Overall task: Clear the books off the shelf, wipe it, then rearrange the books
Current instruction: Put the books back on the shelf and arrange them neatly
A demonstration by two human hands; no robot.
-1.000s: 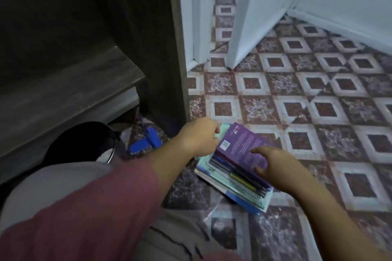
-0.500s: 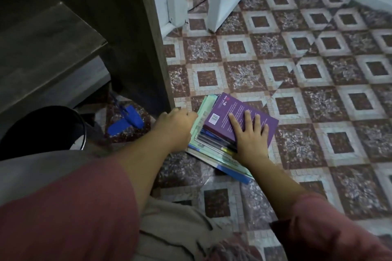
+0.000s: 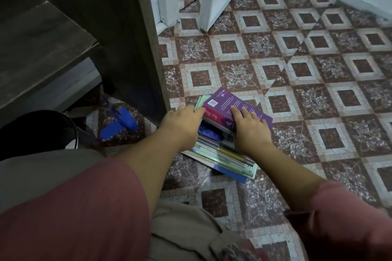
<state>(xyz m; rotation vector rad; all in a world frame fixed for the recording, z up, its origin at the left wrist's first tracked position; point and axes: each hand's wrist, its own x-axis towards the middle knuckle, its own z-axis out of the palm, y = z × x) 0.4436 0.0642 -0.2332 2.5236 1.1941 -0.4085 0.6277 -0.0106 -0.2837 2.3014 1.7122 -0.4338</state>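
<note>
So the floor beside the dark shelf is where your stack of books sits, and since the shelf board looks bare, I'd guess you're squaring the pile up, either finishing the clearing or about to restock. The purple book is on top with your right hand pressing flat on it, fingers spread, while your left hand has its grip curled round the stack's end. For the next move you'll probably want both hands clamping the sides so nothing slides.
</note>
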